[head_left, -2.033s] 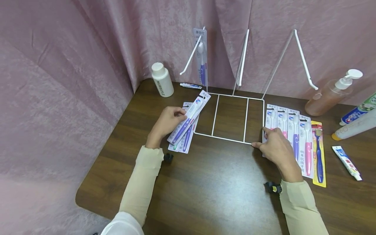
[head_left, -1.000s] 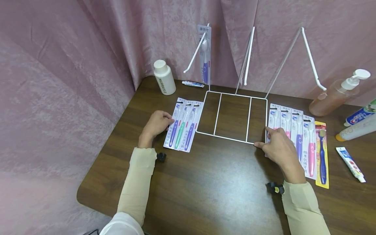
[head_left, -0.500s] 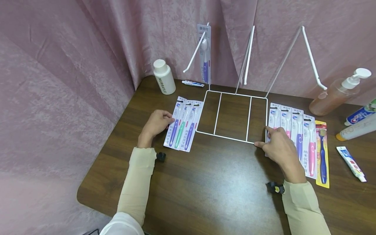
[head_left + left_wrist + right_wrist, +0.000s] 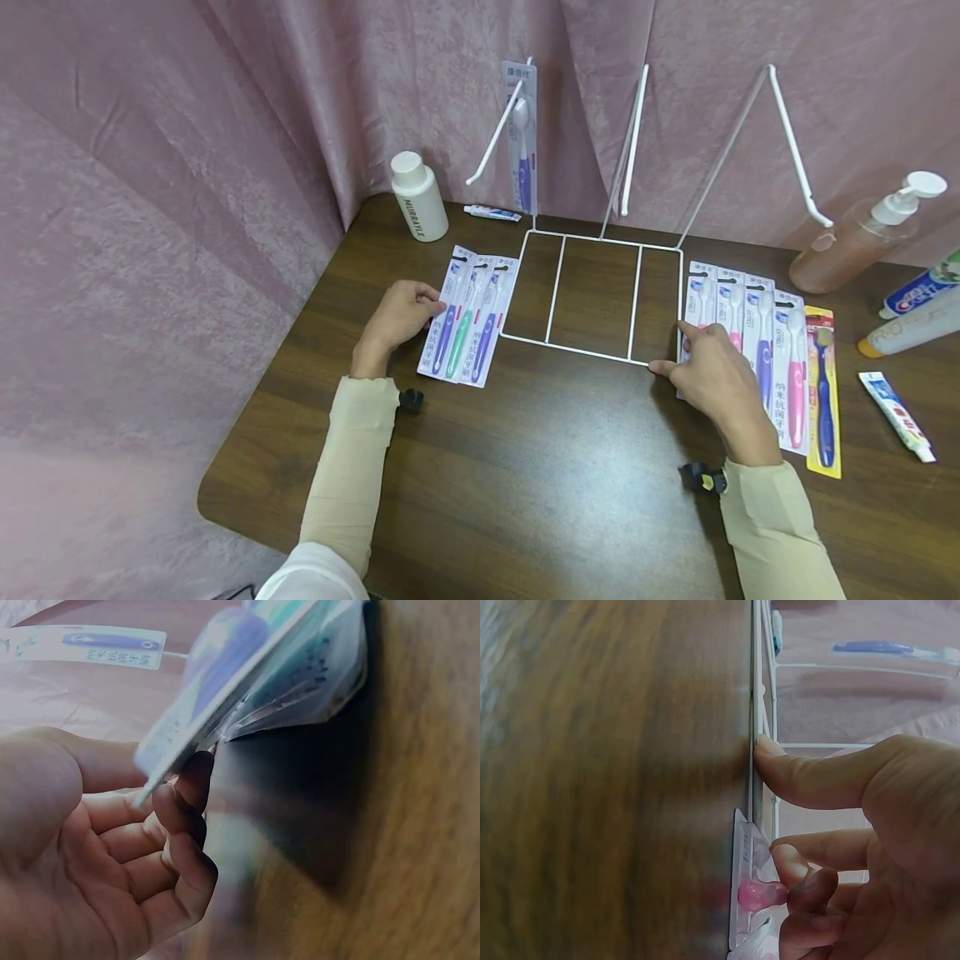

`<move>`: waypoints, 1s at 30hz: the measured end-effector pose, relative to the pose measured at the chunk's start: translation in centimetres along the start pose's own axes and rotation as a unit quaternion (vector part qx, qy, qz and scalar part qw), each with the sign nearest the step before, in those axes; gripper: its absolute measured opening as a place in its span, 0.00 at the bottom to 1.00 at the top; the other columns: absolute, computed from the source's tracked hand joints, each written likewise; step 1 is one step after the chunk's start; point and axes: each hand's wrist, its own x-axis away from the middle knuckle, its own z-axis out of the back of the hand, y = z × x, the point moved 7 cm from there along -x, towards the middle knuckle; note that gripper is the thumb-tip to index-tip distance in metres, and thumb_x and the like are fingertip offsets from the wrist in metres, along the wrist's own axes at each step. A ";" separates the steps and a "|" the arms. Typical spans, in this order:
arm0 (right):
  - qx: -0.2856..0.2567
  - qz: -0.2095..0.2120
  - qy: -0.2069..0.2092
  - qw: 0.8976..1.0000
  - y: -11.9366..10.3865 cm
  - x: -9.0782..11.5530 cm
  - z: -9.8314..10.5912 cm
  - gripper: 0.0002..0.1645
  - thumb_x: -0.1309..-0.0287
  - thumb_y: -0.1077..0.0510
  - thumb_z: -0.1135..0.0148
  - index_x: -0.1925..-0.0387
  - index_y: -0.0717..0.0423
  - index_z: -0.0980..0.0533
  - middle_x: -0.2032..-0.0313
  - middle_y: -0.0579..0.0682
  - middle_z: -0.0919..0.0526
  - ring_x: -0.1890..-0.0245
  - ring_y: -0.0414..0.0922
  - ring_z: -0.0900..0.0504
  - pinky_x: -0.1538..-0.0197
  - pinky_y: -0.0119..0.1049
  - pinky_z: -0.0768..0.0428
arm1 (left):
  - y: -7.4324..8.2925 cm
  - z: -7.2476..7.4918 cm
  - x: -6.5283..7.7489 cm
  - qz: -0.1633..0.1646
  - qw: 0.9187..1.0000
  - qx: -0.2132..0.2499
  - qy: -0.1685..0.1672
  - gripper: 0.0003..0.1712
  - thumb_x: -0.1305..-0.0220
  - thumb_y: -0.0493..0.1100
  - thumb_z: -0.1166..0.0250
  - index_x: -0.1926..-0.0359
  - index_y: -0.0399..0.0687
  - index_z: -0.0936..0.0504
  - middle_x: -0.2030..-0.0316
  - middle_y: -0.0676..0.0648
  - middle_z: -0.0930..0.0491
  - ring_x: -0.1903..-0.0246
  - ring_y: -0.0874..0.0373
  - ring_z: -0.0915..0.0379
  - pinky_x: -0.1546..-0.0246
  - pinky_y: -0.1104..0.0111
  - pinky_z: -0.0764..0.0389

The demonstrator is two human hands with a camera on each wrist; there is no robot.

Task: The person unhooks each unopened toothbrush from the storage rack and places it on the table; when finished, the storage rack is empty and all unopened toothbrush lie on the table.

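My left hand (image 4: 405,313) rests at the left edge of a packaged purple toothbrush (image 4: 444,337), its thumb and index finger pinching that edge. Beside it, a packaged green toothbrush (image 4: 460,342) and another packaged purple toothbrush (image 4: 487,333) lie in a row, slightly overlapping. With thumb and index finger, my right hand (image 4: 705,371) presses the front right corner of a white wire rack (image 4: 585,353). Under and beside that hand lie several packaged toothbrushes (image 4: 791,383), partly covered by its fingers. One more packaged purple toothbrush (image 4: 523,167) hangs on the rack's left hook.
At the back left stand a white bottle (image 4: 420,204) and a small toothpaste tube (image 4: 492,213). On the right are a pump bottle (image 4: 843,254), a yellow-packed toothbrush (image 4: 823,408), a small tube (image 4: 896,417) and larger tubes (image 4: 915,321). A pink curtain (image 4: 247,208) hangs behind the table.
Two seconds ago my left hand held a purple toothbrush pack slanted over the others; it then laid it flat at the row's left end. Since then both hands have stayed in place.
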 end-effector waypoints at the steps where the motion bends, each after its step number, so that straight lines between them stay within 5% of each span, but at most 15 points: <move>1: 0.000 0.000 0.000 1.000 0.0 0.0 0.0 0.56 0.28 0.46 0.23 0.17 0.77 0.37 0.35 0.82 0.26 0.45 0.73 0.18 0.50 0.68 0.18 | 0.0 0.0 0.0 0.000 1.000 0.000 0.000 0.15 0.16 0.39 0.33 0.41 0.31 0.11 0.54 0.38 0.11 0.60 0.53 0.20 0.57 0.67 0.20; 13: -0.001 0.001 -0.002 1.000 0.0 0.0 0.0 0.56 0.28 0.46 0.23 0.17 0.78 0.37 0.34 0.82 0.27 0.46 0.72 0.18 0.51 0.67 0.18 | -0.2 -0.3 -0.1 0.004 1.000 -0.001 -0.008 0.17 0.17 0.40 0.33 0.40 0.30 0.11 0.53 0.37 0.11 0.57 0.51 0.20 0.54 0.64 0.20; 23: -0.001 -0.002 -0.004 1.000 0.1 0.0 0.0 0.56 0.28 0.46 0.23 0.17 0.77 0.38 0.34 0.82 0.27 0.47 0.70 0.20 0.53 0.64 0.18 | -4.0 -0.9 -3.1 0.002 1.000 -0.019 0.006 0.15 0.19 0.45 0.29 0.44 0.37 0.08 0.55 0.43 0.10 0.56 0.52 0.19 0.54 0.60 0.18; 30: -0.003 -0.002 -0.003 1.000 0.2 -0.1 -0.1 0.56 0.28 0.46 0.23 0.17 0.77 0.38 0.35 0.80 0.26 0.46 0.70 0.20 0.53 0.64 0.19 | -2.4 -0.5 -1.7 0.011 1.000 -0.019 -0.003 0.17 0.18 0.42 0.31 0.41 0.33 0.10 0.51 0.38 0.10 0.54 0.50 0.18 0.49 0.59 0.17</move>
